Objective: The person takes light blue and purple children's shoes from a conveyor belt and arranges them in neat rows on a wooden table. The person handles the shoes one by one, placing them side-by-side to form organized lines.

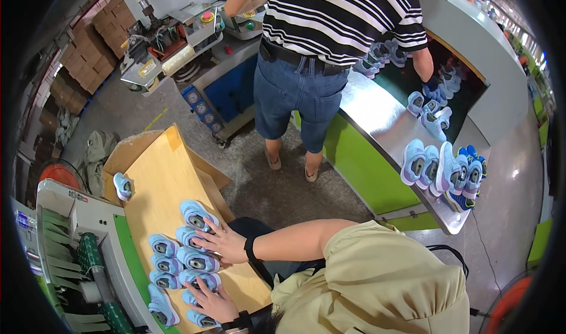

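Note:
Several small light blue sneakers with pale purple soles lie in two rows on a wooden tabletop [154,189]. My right hand [224,239] reaches over the right row, fingers spread, touching a sneaker [187,236] near its upper end. Closer to me, my left hand [213,303] lies across the same row with its fingers apart, over another sneaker [199,278]. Both hands partly hide the shoes beneath them. The left row, with a sneaker [164,245] at its top, is untouched. One sneaker [122,186] sits alone near the table's far left corner.
A co-worker [306,68] in a striped shirt stands ahead, a gloved hand [433,91] at shoes by a machine opening. More sneakers [439,168] stand on the metal counter [377,107] at right. A machine with green rollers [91,251] borders my table; another machine [171,51] stands farther back.

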Demonstrator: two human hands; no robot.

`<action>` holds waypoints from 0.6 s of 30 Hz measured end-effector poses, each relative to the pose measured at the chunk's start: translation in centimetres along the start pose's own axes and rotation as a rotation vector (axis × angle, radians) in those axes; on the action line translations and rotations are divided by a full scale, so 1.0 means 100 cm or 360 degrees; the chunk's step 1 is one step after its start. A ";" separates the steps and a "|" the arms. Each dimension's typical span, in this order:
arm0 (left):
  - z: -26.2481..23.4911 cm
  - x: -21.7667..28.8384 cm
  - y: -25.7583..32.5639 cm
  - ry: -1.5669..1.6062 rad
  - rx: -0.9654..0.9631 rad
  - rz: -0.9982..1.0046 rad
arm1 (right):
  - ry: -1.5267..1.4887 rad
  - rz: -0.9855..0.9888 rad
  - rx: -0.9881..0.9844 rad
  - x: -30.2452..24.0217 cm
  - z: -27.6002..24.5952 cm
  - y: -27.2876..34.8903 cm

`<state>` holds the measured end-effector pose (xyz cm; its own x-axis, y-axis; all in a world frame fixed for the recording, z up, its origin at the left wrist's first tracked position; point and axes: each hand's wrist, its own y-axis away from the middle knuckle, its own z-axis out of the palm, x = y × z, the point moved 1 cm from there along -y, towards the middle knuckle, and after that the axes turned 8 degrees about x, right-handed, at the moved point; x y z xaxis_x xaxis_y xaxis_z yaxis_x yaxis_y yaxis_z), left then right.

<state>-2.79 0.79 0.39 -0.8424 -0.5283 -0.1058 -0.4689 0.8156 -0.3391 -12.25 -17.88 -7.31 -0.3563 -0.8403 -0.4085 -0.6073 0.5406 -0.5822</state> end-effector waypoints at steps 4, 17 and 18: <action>0.005 -0.003 0.002 0.0003 0.0059 0.0005 | 0.0013 -0.0006 -0.0138 -0.005 -0.004 -0.004; 0.012 -0.008 0.002 -0.0051 0.0059 0.0028 | -0.0045 0.0085 -0.0217 -0.006 -0.005 -0.005; 0.012 -0.008 0.002 -0.0052 0.0063 0.0034 | -0.0041 0.0089 -0.0216 -0.007 -0.006 -0.005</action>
<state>-1.88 1.17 -0.70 -0.8427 -0.5187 -0.1440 -0.4392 0.8172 -0.3732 -12.07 -17.62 -6.32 -0.3749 -0.8068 -0.4566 -0.6782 0.5745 -0.4582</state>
